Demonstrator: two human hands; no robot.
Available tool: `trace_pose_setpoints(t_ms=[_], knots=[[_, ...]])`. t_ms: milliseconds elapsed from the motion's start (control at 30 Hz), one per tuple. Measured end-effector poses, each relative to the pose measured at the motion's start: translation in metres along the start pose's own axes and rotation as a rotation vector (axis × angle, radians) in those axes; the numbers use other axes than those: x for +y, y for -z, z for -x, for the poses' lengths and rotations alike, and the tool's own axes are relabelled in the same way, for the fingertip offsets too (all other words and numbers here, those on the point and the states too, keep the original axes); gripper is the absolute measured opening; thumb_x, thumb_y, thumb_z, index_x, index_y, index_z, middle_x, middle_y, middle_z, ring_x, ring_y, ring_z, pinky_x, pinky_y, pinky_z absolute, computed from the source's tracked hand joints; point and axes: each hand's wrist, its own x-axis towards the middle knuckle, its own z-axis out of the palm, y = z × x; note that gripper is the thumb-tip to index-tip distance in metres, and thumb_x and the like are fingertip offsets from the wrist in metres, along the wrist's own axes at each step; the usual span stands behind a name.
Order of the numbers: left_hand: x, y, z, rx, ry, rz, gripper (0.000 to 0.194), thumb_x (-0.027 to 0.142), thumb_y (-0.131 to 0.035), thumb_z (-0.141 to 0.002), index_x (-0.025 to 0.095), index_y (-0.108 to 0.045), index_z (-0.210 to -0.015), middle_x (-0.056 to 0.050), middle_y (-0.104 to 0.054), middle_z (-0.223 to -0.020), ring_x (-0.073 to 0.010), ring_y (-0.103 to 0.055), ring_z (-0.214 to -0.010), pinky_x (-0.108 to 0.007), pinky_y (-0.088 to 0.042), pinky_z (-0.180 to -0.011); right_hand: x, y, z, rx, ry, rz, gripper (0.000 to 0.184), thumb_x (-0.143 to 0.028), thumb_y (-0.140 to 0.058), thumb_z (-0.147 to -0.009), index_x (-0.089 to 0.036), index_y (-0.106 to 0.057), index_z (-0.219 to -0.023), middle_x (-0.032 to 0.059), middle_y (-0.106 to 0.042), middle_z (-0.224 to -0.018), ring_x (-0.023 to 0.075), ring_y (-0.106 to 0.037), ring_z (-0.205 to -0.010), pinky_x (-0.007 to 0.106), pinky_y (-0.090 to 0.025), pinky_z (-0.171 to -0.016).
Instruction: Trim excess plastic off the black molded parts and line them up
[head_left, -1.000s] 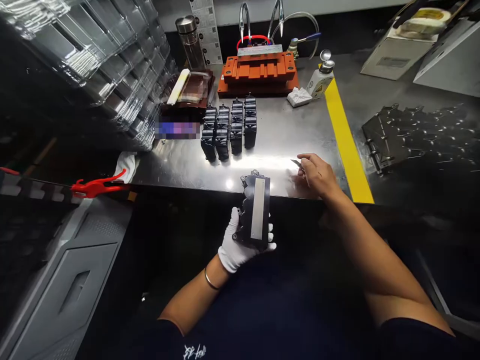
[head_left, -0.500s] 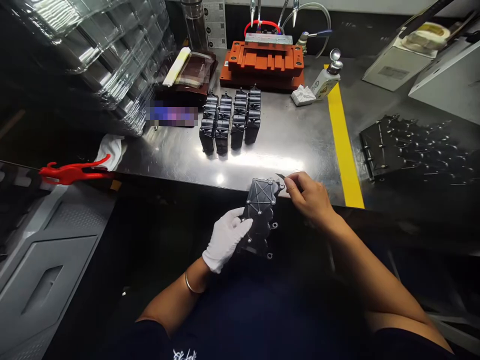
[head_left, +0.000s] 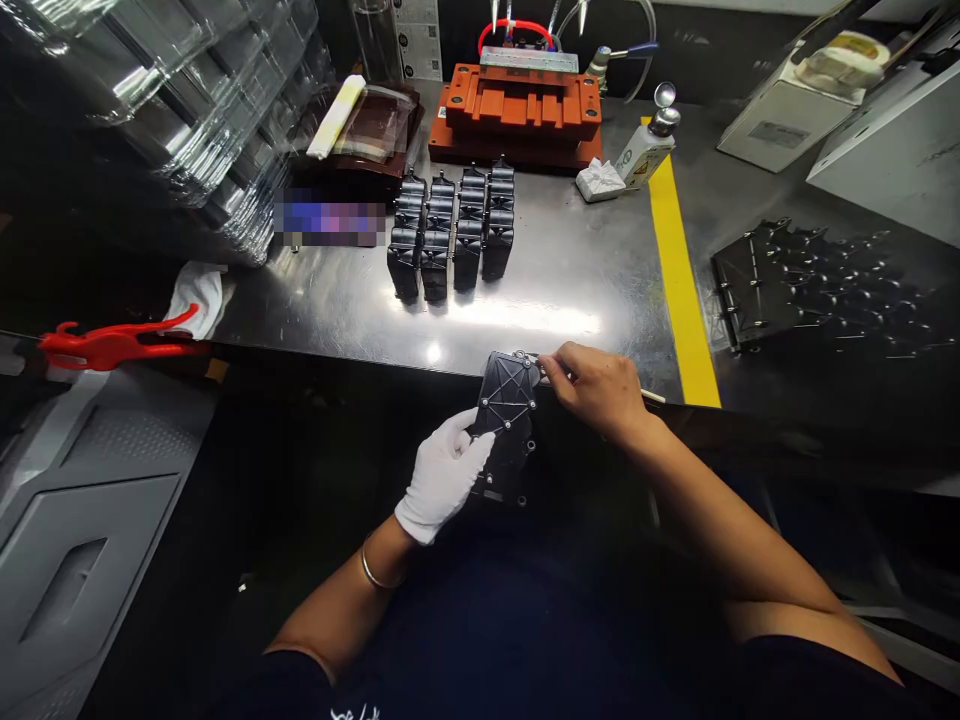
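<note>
My left hand [head_left: 446, 478], in a white glove, grips a black plastic housing [head_left: 507, 412] by its left side. The housing has crossed ribs, small round bosses and ring-shaped lugs along its right edge. Bare and closed, my right hand [head_left: 600, 392] pinches a small knife at the housing's upper right corner. The knife's pale handle end [head_left: 652, 396] sticks out behind the hand; its blade is mostly hidden by the fingers and the corner. Beyond the hands, several similar black housings [head_left: 452, 235] stand in a row on the metal bench [head_left: 555, 290].
An orange fixture [head_left: 521, 110] stands at the back, with a pump bottle [head_left: 646, 150] and crumpled white tissue [head_left: 600, 180] beside it. Yellow tape [head_left: 681, 280] crosses the bench. More black parts [head_left: 817, 280] lie right. Stacked clear trays [head_left: 187, 130] and a red air gun [head_left: 112, 345] are left.
My right hand has shifted left, bringing the knife against the housing's upper corner. The pale handle end now shows behind it. My left hand still grips the housing.
</note>
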Motion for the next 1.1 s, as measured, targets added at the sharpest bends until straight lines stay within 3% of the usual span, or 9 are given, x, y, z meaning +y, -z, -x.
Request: trace_pose_setpoints(t_ms=[200,500,700,1100], knots=[[-0.002,0.002,-0.001,-0.001,-0.009,-0.033,0.049,0.042,-0.07,-0.078,0.019,-0.065,-0.121,0.006,-0.045,-0.056,-0.0076,-0.044,-0.053,-0.02,-0.04,-0.053,0.003,0.007,-0.001,-0.012,0.063,-0.002,0.04,-0.043,-0.046,-0.093,-0.017,-0.06,-0.066,0.0027,-0.064,-0.059,0.0129,-0.054,-0.053,0.025,-0.024,-0.05],[-0.001,0.002,-0.002,-0.002,-0.004,-0.043,0.05,0.043,-0.07,-0.078,0.017,-0.066,-0.121,0.006,-0.045,-0.054,-0.0085,-0.045,-0.052,-0.021,-0.041,-0.053,0.003,0.01,0.004,0.033,-0.043,0.004,0.042,-0.046,-0.048,-0.092,-0.018,-0.061,-0.064,0.0022,-0.061,-0.055,0.0128,-0.053,-0.051,0.025,-0.024,-0.05],[-0.002,0.001,-0.001,0.016,-0.001,0.03,0.055,0.042,-0.073,-0.073,0.014,-0.067,-0.12,0.006,-0.047,-0.053,-0.0083,-0.045,-0.05,-0.021,-0.041,-0.052,0.002,0.008,0.016,0.072,-0.024,-0.046,0.041,-0.045,-0.05,-0.091,-0.018,-0.062,-0.063,0.0012,-0.06,-0.052,0.0116,-0.051,-0.048,0.024,-0.027,-0.05],[0.001,0.003,0.0,0.008,0.017,0.019,0.056,0.041,-0.073,-0.073,0.015,-0.066,-0.122,0.005,-0.049,-0.056,-0.0082,-0.044,-0.051,-0.022,-0.041,-0.053,0.0,0.007,0.01,0.059,-0.021,-0.038,0.042,-0.044,-0.048,-0.092,-0.019,-0.06,-0.061,0.0019,-0.059,-0.053,0.0125,-0.051,-0.051,0.026,-0.025,-0.051]])
